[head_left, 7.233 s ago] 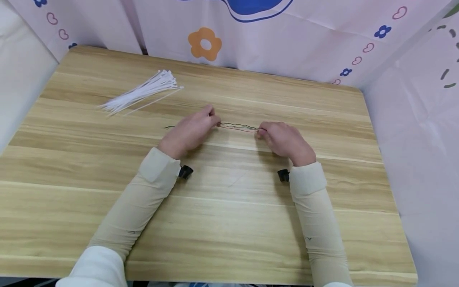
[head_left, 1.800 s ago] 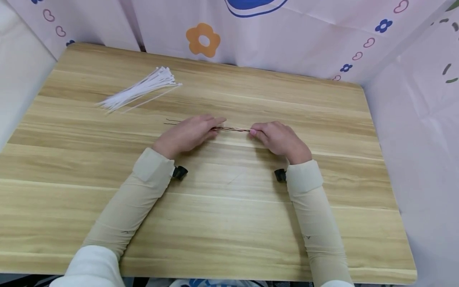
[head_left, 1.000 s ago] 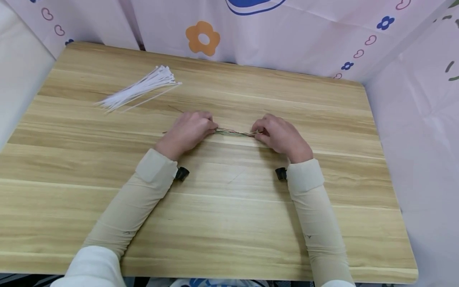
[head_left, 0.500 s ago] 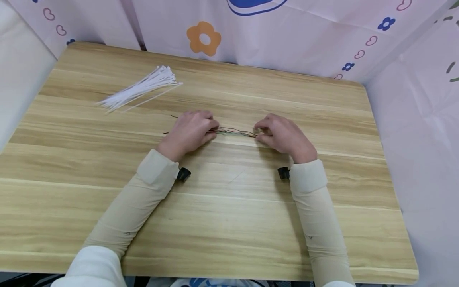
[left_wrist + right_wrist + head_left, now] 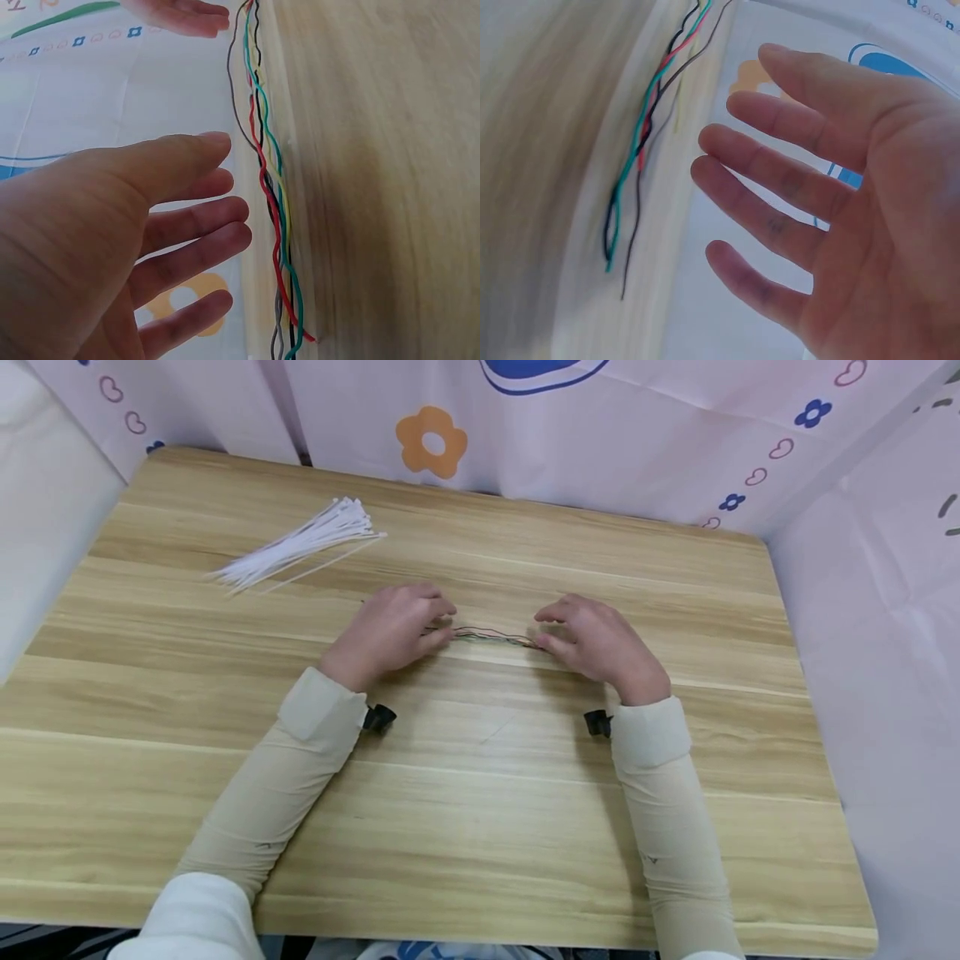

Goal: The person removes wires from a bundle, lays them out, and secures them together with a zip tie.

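Observation:
A loose bundle of thin coloured wires lies across the middle of the table between the two hands. Red, green, yellow, black and grey strands run side by side in the left wrist view, a red wire ending near the bottom. My left hand hovers at the bundle's left part, fingers spread and holding nothing. At the other end my right hand is likewise opened out, palm bare. The right wrist view shows that end fanned out, with the green wire and a dark one stopping at different lengths.
A fanned pile of white cable ties lies at the back left of the wooden table, one tie slightly apart. A printed white curtain hangs behind the table's back edge, and white sheeting stands along the right.
Earlier both hands pinched the wires and drew them into line, the strands shifting and twisting together. Now the fingers have let go and spread, and the bundle rests on the table.

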